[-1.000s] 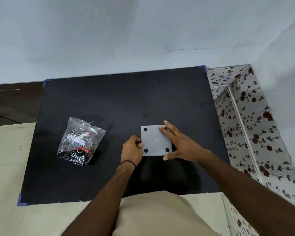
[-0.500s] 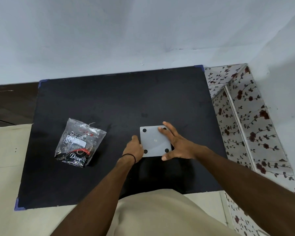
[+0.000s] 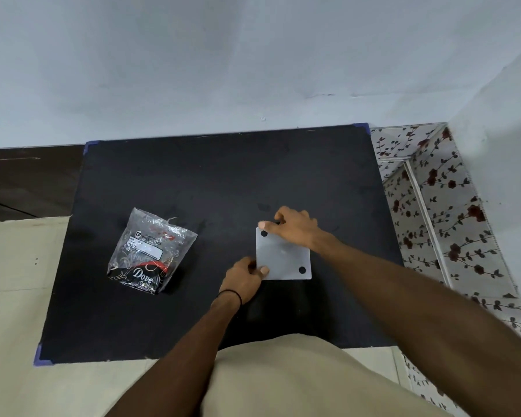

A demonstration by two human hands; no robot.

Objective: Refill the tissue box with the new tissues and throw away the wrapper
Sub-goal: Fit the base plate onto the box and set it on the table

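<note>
Nearest to us, our left hand (image 3: 243,281) pinches the near left corner of the tissue box (image 3: 283,257), thumb on top. We see the box upside down on the black table (image 3: 193,182), right of centre: a pale grey square base with round black feet, two of them showing. Farther off, our right hand (image 3: 294,225) curls over the box's far edge, gripping it. Well apart to the left lies the tissue pack (image 3: 151,251), a crinkled clear wrapper with a white label and black-and-red "Dove" print.
</note>
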